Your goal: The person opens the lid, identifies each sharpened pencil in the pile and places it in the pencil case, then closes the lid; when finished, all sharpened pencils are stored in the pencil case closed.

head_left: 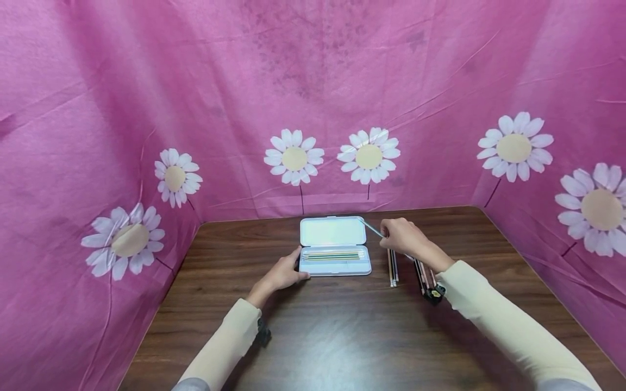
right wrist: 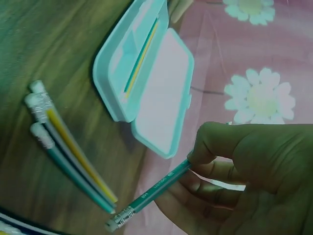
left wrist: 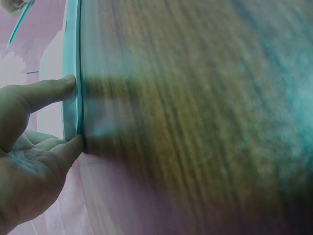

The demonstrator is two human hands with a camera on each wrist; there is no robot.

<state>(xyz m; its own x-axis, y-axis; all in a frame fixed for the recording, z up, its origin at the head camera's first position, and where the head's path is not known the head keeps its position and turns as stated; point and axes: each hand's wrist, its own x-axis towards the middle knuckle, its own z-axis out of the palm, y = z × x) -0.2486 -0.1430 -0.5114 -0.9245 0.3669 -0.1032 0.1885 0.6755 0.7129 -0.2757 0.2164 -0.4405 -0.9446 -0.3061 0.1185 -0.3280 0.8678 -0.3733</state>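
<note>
On the table, a white pencil case (head_left: 335,267) lies with its lid (head_left: 332,232) folded back. A few pencils (head_left: 332,255) are inside it. My left hand (head_left: 281,271) holds the case's left end, thumb (left wrist: 54,93) on the front wall and fingers round the corner. My right hand (head_left: 406,237) pinches a green pencil (right wrist: 161,188) between thumb and fingers, above the table to the right of the case. The pencil's metal-banded eraser end (right wrist: 120,219) sticks out from the grip. Beneath that hand lie 3 loose pencils (right wrist: 73,152), with erasers toward me.
More pencils (head_left: 424,274) lie farther right, partly hidden by the right forearm and its wrist camera (head_left: 433,294). The brown wooden table (head_left: 313,326) meets a pink cloth (head_left: 235,163) with printed daisies at the back and sides.
</note>
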